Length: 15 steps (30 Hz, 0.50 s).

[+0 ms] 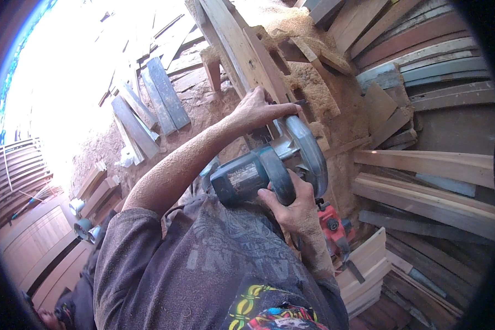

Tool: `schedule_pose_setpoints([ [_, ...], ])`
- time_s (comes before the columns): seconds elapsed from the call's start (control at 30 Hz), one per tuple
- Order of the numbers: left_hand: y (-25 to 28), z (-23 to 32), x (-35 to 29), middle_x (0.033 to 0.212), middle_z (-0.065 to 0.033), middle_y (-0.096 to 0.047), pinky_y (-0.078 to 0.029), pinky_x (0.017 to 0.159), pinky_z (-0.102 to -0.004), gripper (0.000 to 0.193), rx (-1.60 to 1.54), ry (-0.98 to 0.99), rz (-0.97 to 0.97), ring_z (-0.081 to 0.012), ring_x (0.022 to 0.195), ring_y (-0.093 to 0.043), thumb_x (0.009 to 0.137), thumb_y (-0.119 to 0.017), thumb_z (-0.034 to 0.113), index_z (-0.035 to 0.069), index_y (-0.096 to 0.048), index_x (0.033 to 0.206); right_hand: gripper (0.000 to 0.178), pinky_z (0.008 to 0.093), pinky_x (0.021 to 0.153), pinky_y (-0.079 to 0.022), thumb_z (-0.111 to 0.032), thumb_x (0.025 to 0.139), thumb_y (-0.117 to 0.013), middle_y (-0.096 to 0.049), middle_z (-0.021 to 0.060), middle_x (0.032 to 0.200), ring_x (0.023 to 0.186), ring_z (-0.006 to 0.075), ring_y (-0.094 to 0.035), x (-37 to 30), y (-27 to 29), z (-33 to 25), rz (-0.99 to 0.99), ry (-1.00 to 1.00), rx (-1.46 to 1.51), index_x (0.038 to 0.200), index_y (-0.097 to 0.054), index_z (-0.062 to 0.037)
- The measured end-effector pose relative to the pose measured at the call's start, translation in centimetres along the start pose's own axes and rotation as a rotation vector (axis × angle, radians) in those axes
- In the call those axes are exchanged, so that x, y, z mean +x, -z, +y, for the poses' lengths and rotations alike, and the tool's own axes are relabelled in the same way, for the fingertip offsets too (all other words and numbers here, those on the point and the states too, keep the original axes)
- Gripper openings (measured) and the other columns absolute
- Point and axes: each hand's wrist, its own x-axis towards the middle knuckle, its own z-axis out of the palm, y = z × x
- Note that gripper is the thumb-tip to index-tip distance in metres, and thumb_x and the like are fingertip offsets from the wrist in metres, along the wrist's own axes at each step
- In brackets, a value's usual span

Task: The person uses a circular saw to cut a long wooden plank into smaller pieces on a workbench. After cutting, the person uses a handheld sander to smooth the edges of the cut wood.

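Observation:
My right hand [297, 206] is wrapped round the rear handle of a dark teal circular saw [239, 176]. The saw's curved metal blade guard [308, 148] faces away from me, to the right of the motor. The blade itself is hidden. A long wooden board [253, 58] stretches away from the saw toward the far side. My left hand [256, 110] grips the board just ahead of the saw, its fingers bent over the wood and one digit stretched toward the front of the guard. Sawdust covers both forearms.
A red power tool [334, 225] lies right of my right forearm. Stacked planks [429, 165] fill the right side. Sawdust [324, 99] covers hollow blocks beside the board. Loose grey boards [162, 93] lie at left, panelled wood [38, 236] at lower left.

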Motion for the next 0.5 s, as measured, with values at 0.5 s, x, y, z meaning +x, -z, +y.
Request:
schedule_pose_setpoints([
  [0.5, -0.3, -1.2, 0.8, 0.095, -0.0270, -0.075, -0.062, 0.074, -0.0431, 0.095, -0.047, -0.114, 0.086, -0.0308, 0.087, -0.077, 0.071, -0.087, 0.070, -0.018, -0.073, 0.102, 0.018, 0.0296, 0.071, -0.052, -0.011, 0.091, -0.082, -0.067, 0.0008, 0.079, 0.074, 0.0092, -0.063, 0.3, -0.2, 0.5, 0.008, 0.078, -0.022, 0.100, -0.068, -0.0033],
])
